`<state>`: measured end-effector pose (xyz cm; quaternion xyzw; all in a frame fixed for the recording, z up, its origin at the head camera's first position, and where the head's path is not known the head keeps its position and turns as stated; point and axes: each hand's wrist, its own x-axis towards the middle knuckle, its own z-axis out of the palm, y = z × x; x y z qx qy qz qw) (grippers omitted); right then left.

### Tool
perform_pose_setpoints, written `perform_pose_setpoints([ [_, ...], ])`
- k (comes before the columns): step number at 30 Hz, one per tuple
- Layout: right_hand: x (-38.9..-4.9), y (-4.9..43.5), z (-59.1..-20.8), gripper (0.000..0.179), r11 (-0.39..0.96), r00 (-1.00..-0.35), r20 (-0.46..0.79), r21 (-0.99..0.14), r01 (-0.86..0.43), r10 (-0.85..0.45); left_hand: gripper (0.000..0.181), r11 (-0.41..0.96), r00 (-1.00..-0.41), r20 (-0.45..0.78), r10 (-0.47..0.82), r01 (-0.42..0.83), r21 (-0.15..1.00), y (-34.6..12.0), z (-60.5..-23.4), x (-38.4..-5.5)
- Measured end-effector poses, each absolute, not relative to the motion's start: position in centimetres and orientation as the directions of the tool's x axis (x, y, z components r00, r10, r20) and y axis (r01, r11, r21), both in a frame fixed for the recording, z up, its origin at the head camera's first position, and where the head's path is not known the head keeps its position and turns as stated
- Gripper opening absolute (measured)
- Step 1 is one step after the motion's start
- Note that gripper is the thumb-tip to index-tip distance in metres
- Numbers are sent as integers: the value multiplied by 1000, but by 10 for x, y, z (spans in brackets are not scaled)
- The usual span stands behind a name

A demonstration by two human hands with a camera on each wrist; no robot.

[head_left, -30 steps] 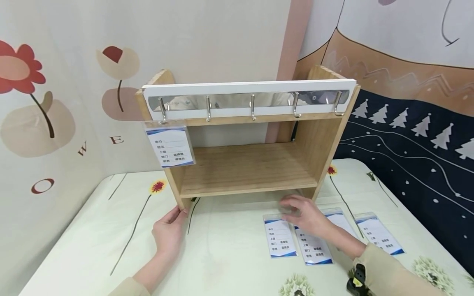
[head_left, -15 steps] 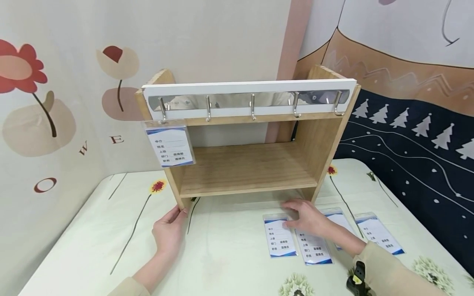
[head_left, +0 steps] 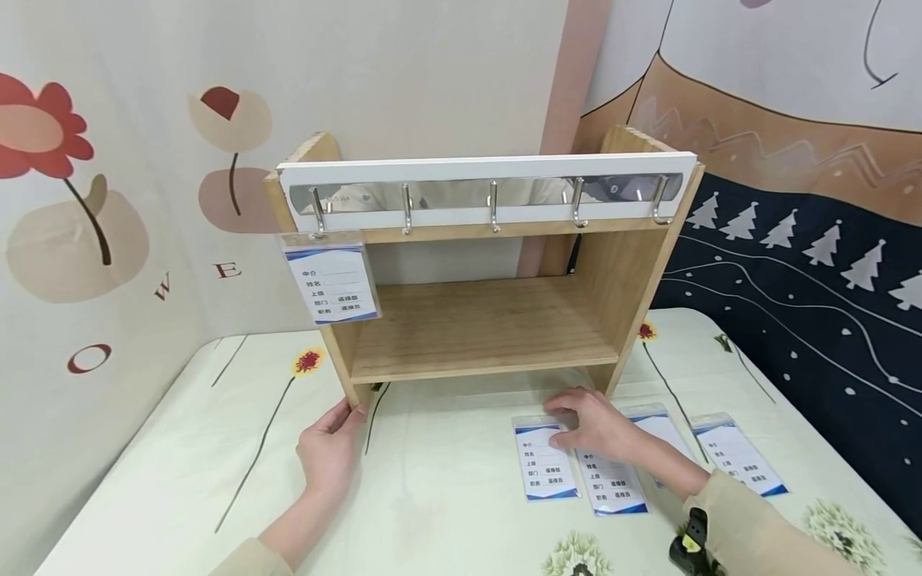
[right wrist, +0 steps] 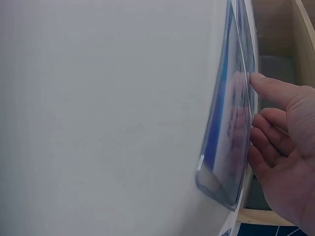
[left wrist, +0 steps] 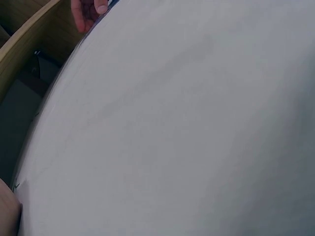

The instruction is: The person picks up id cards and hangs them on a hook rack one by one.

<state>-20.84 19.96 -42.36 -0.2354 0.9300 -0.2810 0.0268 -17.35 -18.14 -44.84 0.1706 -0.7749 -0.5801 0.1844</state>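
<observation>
Across the flower-printed worktop (head_left: 439, 496): an open-fronted wooden shelf unit (head_left: 483, 308) stands upright towards the back, a level shelf (head_left: 483, 344) joining its two side panels (head_left: 625, 264).
Along the unit's top front: a white rail (head_left: 425, 170) carries five metal hooks (head_left: 493, 208) in a row.
Leftmost hook: from it hangs the hanging badge (head_left: 330, 268), a clear plastic holder overlapping the left side panel; inside is a white card (head_left: 334, 292) with blue bands and dark print.
Badges lying flat: four similar clear holders, each containing a white-and-blue card, lie on the worktop at front right. The first badge (head_left: 546, 472) and second badge (head_left: 614, 490) are side by side; the third badge (head_left: 659, 428), partly hidden by the forearm, lies behind, and the fourth badge (head_left: 742, 460) farthest right.
Left hand (head_left: 327, 452): thumb and fingers pinch the foot of the left side panel.
Right hand (head_left: 594, 424): at the upper right of the first badge, thumb and bent fingers parted; whether the tips touch the plastic, I cannot tell.
Sleeves (head_left: 749, 520): light beige, with a black device (head_left: 693, 548) at the right wrist.
Behind everything: pale fabric (head_left: 432, 80) with flowers, and dark blue fabric (head_left: 778, 276) with white trees.
</observation>
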Motion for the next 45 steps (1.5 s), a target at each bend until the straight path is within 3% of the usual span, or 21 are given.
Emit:
perform_pose_setpoints([
  [15, -211, 197, -423, 45, 718, -903, 32, -595, -361, -427, 36, 246, -888, 61, -456, -60, 967, -182, -450, -174],
  [32, -225, 191, -411, 39, 710, -844, -104, -601, -368, -525, 36, 229, -885, 63, -461, -51, 972, -182, -451, -174],
  [39, -229, 198, -414, 36, 626, -795, -72, -661, -414, -602, 35, 216, -880, 72, -470, -35, 976, -182, -452, -174],
  [45, -228, 203, -419, 39, 606, -804, -39, -679, -415, -594, 36, 225, -882, 67, -466, -45, 973, -182, -451, -174],
])
